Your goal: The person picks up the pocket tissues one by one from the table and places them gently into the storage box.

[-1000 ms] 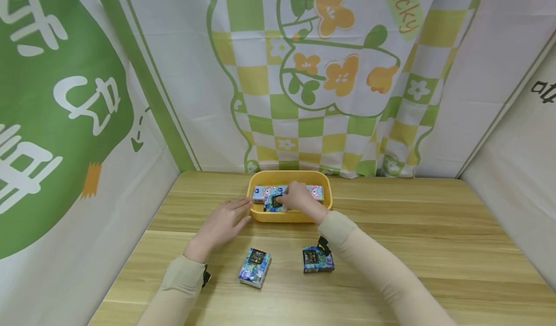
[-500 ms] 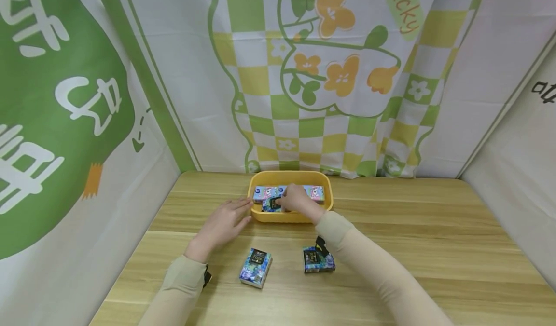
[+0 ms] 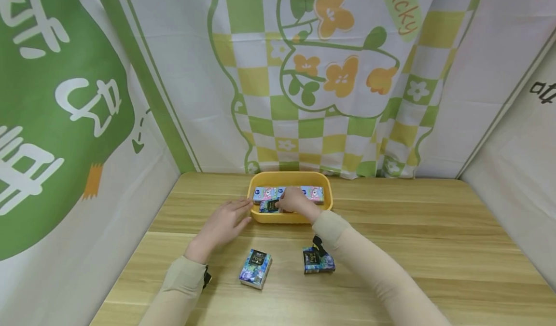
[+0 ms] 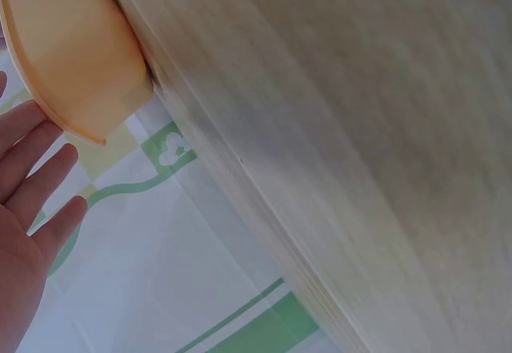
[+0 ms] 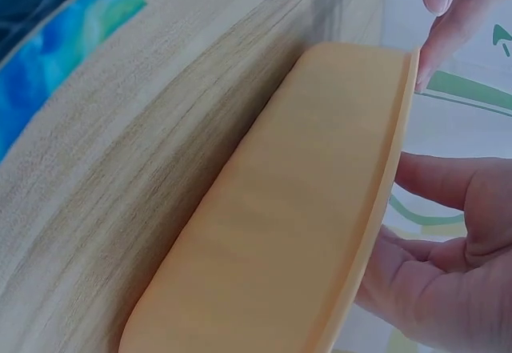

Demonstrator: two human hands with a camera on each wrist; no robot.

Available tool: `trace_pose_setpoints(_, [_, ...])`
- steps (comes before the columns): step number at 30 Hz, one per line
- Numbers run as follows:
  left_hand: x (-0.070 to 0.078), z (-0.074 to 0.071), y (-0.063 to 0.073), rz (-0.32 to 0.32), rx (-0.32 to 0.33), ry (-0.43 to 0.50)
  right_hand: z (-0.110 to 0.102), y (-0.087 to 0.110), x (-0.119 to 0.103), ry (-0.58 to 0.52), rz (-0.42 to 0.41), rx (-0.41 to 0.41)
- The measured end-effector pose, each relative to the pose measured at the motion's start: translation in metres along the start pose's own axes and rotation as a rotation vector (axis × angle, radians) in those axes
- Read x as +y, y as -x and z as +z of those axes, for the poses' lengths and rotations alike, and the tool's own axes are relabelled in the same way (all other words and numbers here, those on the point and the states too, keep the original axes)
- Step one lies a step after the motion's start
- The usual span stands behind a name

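Observation:
A yellow plastic basket (image 3: 323, 215) stands at the back of the table. Inside, my right hand (image 3: 295, 198) pinches the edge of a blue tissue pack (image 3: 267, 206) with a black label, low at the basket's front left. In the right wrist view the basket wall (image 5: 272, 209) hides the fingertips and that pack. Straight fingers of my left hand (image 3: 223, 224) touch the basket's left rim, as the left wrist view also shows with the hand (image 4: 28, 185) beside the basket (image 4: 80, 49). Behind the held pack, pink-and-blue tissue packs (image 3: 265, 193) lie in a row.
Two more blue tissue packs lie on the wooden table (image 3: 412, 229) in front of the basket: one tilted pack (image 3: 255, 269) at centre-left, another pack (image 3: 319, 263) under my right forearm. A patterned curtain (image 3: 282, 104) hangs just behind the table.
The held blue tissue pack has gone lower into the basket and slightly left, now lying flatter. My right hand has moved a little with it. The left hand stays at the rim.

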State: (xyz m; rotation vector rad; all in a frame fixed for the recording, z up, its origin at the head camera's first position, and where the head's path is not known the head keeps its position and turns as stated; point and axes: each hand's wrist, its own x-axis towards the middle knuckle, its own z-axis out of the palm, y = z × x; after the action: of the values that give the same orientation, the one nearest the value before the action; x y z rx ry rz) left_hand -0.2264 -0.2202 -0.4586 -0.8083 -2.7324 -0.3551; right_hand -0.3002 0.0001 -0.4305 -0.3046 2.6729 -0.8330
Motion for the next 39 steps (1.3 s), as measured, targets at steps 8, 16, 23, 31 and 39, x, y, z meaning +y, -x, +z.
trace_pose_setpoints(8, [0.0006,-0.0003,0.0001,0.005,0.002,-0.001,0.0008,0.0028,-0.0032,0.029,-0.018,0.022])
trace_pose_setpoints(16, [0.0015,-0.0009,-0.0001,0.007,0.001,-0.006,0.0015,0.0044,-0.0056,0.087,-0.008,0.054])
trace_pose_setpoints(23, [0.0027,-0.0013,0.0001,0.002,0.004,0.011,0.0037,0.0002,-0.0047,0.149,-0.013,0.044])
trace_pose_setpoints(31, [0.0016,-0.0007,0.0003,0.003,-0.005,0.012,0.008,-0.0028,-0.0032,0.18,0.007,0.041])
trace_pose_setpoints(39, [0.0021,-0.0013,0.0006,0.007,0.002,0.01,0.0076,-0.0021,-0.0052,0.228,0.02,0.054])
